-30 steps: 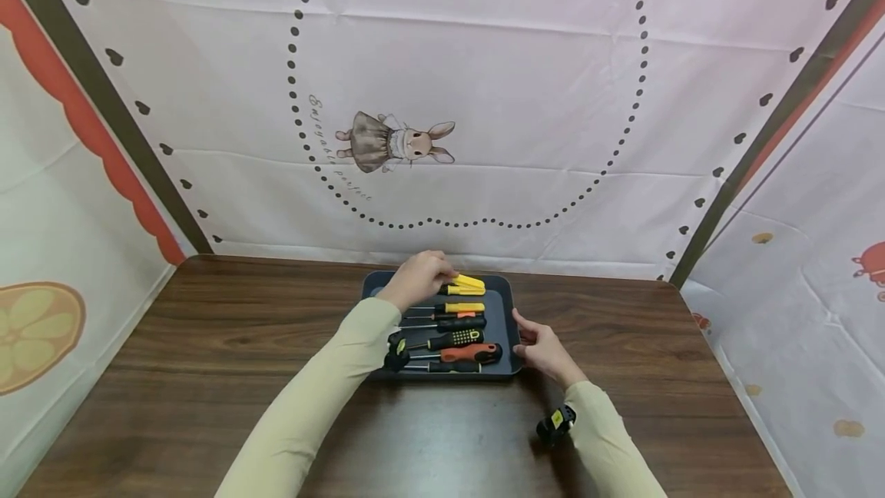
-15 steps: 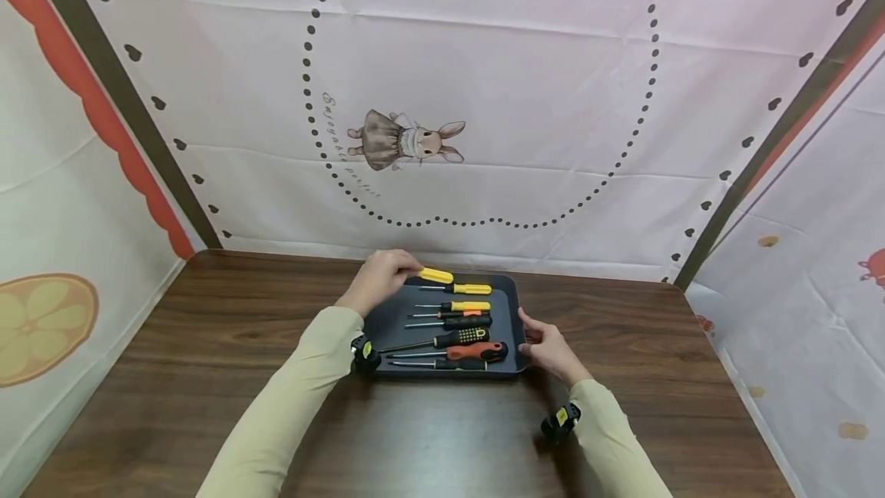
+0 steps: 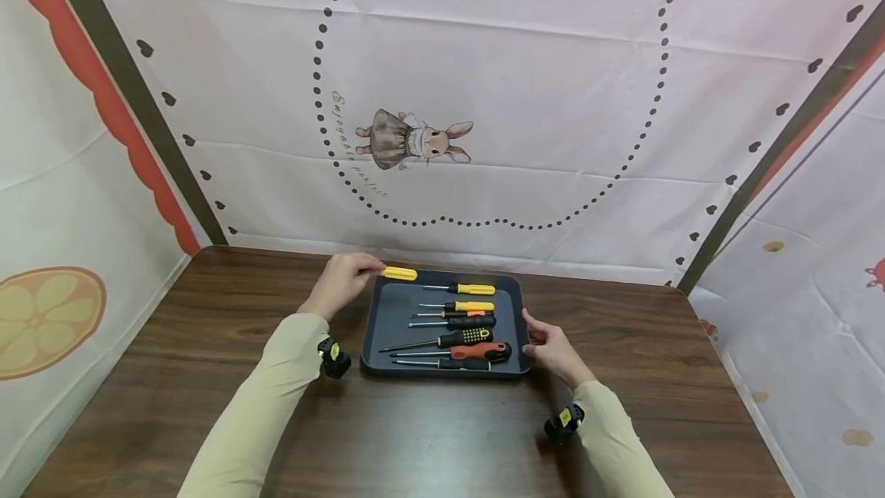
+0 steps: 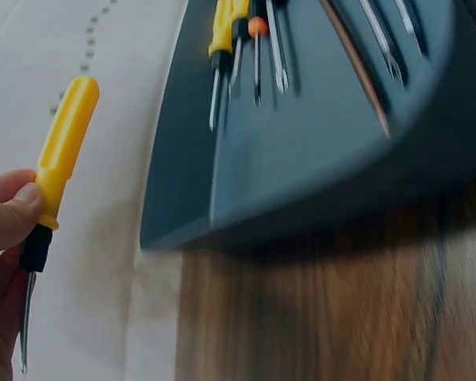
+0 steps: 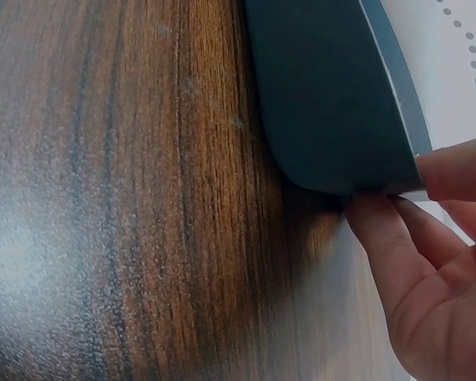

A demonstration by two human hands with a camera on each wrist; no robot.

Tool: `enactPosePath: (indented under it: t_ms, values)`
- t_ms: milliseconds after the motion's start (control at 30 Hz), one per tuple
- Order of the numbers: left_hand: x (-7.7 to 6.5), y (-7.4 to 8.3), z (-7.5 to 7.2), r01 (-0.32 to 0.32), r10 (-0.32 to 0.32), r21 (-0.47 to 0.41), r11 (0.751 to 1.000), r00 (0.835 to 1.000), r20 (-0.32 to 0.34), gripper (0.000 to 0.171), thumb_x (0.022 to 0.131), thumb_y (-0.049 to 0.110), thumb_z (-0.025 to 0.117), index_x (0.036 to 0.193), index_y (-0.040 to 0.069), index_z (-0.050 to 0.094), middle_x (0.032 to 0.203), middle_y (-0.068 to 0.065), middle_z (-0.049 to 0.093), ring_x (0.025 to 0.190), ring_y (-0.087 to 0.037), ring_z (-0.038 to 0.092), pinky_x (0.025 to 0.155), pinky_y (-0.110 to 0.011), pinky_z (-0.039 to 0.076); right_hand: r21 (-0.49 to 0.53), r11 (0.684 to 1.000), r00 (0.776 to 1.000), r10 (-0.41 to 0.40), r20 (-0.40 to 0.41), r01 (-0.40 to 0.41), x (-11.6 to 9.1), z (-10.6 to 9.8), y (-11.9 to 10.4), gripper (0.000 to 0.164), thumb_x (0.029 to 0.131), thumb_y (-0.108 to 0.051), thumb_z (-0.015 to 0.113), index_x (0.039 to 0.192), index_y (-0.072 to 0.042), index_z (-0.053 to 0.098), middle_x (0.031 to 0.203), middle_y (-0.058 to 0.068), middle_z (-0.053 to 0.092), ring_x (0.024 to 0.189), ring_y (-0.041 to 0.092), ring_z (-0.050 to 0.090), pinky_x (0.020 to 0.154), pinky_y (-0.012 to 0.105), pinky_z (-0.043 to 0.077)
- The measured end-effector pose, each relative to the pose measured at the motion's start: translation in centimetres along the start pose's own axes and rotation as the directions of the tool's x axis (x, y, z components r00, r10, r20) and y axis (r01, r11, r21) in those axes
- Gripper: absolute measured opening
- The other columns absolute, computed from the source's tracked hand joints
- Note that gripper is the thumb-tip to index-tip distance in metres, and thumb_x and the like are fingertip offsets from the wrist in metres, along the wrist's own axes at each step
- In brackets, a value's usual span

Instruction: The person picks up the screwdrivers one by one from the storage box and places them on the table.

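My left hand (image 3: 342,283) pinches a yellow-handled screwdriver (image 3: 399,273) between thumb and fingers, raised at the back left corner of a dark tray (image 3: 396,313). In the left wrist view its black collar and metal shaft (image 4: 28,309) point down past the fingers. My right hand (image 3: 556,354) touches the tray's right side from outside, its fingertips on the outer wall and rim. Inside the tray lie several screwdrivers, handles to the right: two yellow ones, the rear one (image 3: 475,290) apart from the rest, black ones, and one with an orange-red and black handle (image 3: 478,352).
The tray stands near the back edge of a dark wood table (image 3: 429,436). Behind it hangs a pale printed cloth (image 3: 525,98) with a rabbit figure, and similar cloth borders both sides.
My left hand has carried the yellow-handled screwdriver leftward from above the other screwdrivers to the tray's back left corner. My right hand stays at the tray's right side.
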State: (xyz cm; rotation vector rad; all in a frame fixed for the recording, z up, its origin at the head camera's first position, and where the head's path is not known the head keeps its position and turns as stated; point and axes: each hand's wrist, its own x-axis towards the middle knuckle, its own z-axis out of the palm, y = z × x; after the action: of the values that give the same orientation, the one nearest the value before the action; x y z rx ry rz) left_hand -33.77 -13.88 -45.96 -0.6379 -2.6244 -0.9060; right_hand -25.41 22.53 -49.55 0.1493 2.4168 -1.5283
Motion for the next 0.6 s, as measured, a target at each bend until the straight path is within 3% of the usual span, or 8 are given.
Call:
enactPosePath:
  t_ms: [233, 367, 600]
  values:
    - [-1.5, -3.0, -1.1, 0.043, -0.043, -0.003, 0.999, 0.998, -0.046, 0.011, 0.080, 0.000, 0.065, 0.088, 0.002, 0.072, 0.093, -0.013, 0.068, 0.087, -0.027, 0.064, 0.075, -0.040, 0.051, -0.016, 1.000, 1.000, 0.003, 0.031, -0.003, -0.5, -0.2, -0.7, 0.065, 0.083, 0.009, 0.053, 0.141, -0.009, 0.030, 0.127, 0.030, 0.045, 0.100, 0.027, 0.054, 0.069, 0.034, 0.052]
    - [-2.1, -4.2, -1.6, 0.087, -0.085, 0.024, 0.996, 0.995, -0.049, 0.011, 0.080, 0.000, 0.065, 0.088, 0.002, 0.072, 0.092, -0.014, 0.068, 0.085, -0.028, 0.064, 0.074, -0.042, 0.051, -0.012, 1.000, 0.999, -0.013, 0.031, 0.013, -0.1, -0.1, -0.1, 0.066, 0.083, 0.009, 0.053, 0.141, -0.009, 0.029, 0.127, 0.031, 0.045, 0.100, 0.028, 0.054, 0.066, 0.034, 0.051]
    - [-2.8, -6.1, -1.7, 0.102, -0.100, 0.031, 0.994, 0.994, -0.042, 0.011, 0.081, 0.000, 0.064, 0.088, 0.001, 0.072, 0.092, -0.014, 0.068, 0.086, -0.030, 0.064, 0.075, -0.044, 0.051, 0.004, 1.000, 0.999, -0.013, 0.032, 0.013, -0.4, -0.2, -0.3, 0.066, 0.083, 0.009, 0.053, 0.141, -0.009, 0.030, 0.128, 0.031, 0.044, 0.100, 0.028, 0.054, 0.065, 0.035, 0.051]
